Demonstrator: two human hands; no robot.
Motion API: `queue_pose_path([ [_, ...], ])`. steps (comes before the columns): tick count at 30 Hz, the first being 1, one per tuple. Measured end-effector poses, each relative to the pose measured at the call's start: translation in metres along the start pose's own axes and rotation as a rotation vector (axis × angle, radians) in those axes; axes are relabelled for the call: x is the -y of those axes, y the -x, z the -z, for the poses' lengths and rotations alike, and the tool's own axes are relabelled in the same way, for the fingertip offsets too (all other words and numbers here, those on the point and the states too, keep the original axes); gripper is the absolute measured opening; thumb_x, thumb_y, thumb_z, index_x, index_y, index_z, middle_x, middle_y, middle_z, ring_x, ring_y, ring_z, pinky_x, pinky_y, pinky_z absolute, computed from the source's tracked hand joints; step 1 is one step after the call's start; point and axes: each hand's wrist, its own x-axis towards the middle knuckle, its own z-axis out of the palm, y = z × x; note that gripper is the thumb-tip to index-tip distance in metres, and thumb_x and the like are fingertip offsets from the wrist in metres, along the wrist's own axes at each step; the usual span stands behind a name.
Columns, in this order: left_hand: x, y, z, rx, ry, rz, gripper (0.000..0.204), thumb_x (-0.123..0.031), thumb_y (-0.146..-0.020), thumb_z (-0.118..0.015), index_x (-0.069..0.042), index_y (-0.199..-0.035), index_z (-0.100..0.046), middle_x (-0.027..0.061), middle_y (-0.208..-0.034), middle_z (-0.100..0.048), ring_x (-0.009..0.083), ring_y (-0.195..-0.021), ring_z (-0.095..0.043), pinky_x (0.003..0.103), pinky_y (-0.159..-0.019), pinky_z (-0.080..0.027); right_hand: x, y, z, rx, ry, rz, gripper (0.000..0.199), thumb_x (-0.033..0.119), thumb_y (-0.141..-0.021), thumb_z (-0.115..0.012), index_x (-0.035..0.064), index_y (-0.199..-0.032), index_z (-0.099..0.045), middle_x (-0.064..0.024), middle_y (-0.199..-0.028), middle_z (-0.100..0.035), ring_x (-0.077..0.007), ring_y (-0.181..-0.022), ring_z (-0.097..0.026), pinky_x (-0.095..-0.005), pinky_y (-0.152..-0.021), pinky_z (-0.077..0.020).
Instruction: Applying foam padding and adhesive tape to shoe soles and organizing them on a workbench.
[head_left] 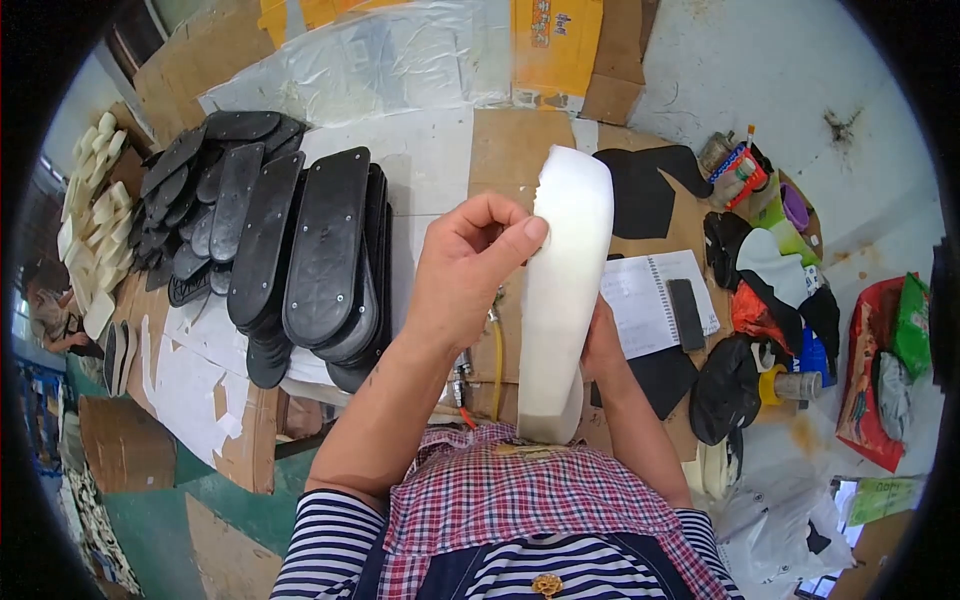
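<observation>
A long, thick white foam piece (567,270), shaped like a shoe sole, stands on edge in front of my chest, its lower end close to my checked apron. My left hand (470,262) pinches its left edge near the top, thumb and forefinger together, just below a ragged stretch of that edge. Behind the foam, at its right side, my right hand (602,338) grips it; most of those fingers are hidden. Left of my forearm lie stacks of black soles (325,245) with small metal studs.
An open spiral notebook (640,300) lies right of the foam, a dark grey block (685,313) on it. Black sheet pieces (655,190) rest on cardboard. A black cap (725,390), bags and tins crowd the right. A yellow hose (498,365) runs beside the foam. Cream foam pieces (95,220) are heaped far left.
</observation>
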Motion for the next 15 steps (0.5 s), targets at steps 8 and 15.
queue_pose_path([
  [8, 0.008, 0.002, 0.008, 0.080, 0.062, 0.002, 0.009, -0.011, -0.086, -0.064, -0.005, -0.083, -0.060, -0.0035, -0.079, -0.057, 0.0040, -0.075, -0.050, 0.019, -0.068, -0.040, 0.000, 0.003, -0.004, -0.012, 0.090, 0.056, 0.039, 0.029, -0.097, -0.044, 0.0019, -0.125, -0.046, -0.0057, -0.111, -0.059, -0.0143, -0.101, -0.055, -0.0276, -0.088, -0.0454],
  [15, 0.008, 0.007, 0.005, 0.070, 0.211, 0.124, 0.009, -0.010, -0.086, -0.063, -0.004, -0.092, -0.061, -0.0019, -0.087, -0.059, 0.0072, -0.081, -0.053, 0.023, -0.077, -0.043, 0.008, 0.003, -0.003, 0.016, 0.071, 0.019, 0.044, 0.036, -0.095, -0.047, 0.0031, -0.123, -0.048, -0.0047, -0.110, -0.059, -0.0134, -0.099, -0.056, -0.0272, -0.087, -0.0460],
])
